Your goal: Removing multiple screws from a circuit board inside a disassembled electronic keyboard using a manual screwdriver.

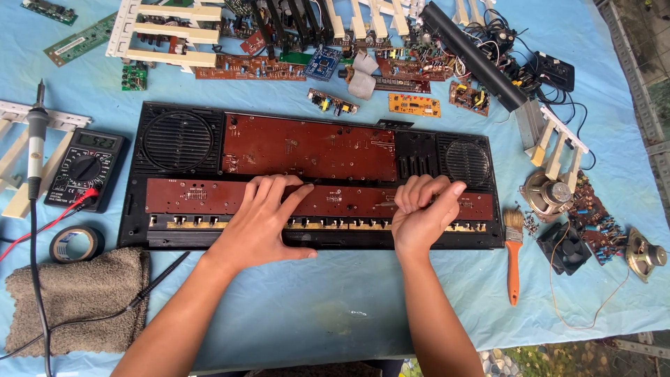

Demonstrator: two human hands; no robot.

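Observation:
An opened black electronic keyboard case (174, 143) lies across the blue cloth, with a large brown circuit board (307, 146) in its upper half and a long narrow brown board (188, 195) below it. My left hand (262, 223) rests flat on the narrow board near its middle, fingers spread and pressing down. My right hand (422, 213) is curled into a fist over the right part of the same board. A thin metal tool tip (385, 204) pokes out of it to the left and touches the board.
A multimeter (87, 167) with red lead, a soldering iron (35, 139), a tape roll (75, 244) and a grey towel (77, 293) lie left. An orange-handled brush (514, 258), loose speakers (551, 192), a fan (564, 246) sit right. Small circuit boards (251, 68) and white key strips (164, 31) crowd the back.

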